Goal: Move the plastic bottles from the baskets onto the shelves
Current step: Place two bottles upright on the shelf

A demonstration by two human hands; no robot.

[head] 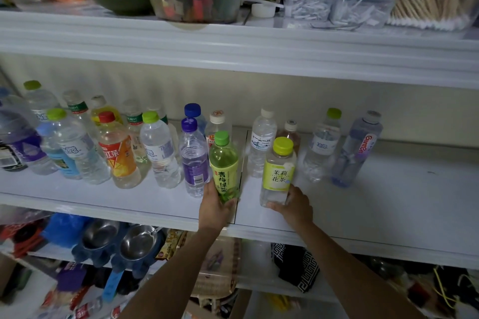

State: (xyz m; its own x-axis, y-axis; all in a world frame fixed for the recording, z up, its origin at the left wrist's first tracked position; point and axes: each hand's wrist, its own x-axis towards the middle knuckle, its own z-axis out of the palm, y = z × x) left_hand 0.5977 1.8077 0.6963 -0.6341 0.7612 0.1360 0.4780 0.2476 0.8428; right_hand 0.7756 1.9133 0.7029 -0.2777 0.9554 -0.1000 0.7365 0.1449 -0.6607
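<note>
Grip sits low on both bottles, I judge so each stands upright without knocking the row behind. Left hand (213, 204) wraps its fingers round the green-capped tea bottle (224, 163) at its base; right hand (295, 204) (thumb in front, fingers curled behind) holds the yellow-capped bottle (278, 171) likewise, both at the front of the middle shelf (388, 202) — whether set down yet, I cannot tell.

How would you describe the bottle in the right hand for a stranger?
Look at the middle shelf, lined with bottles. At its front, the right hand holds a clear bottle. Its yellow cap and pale yellow label set it apart from the green bottle beside it.
</note>
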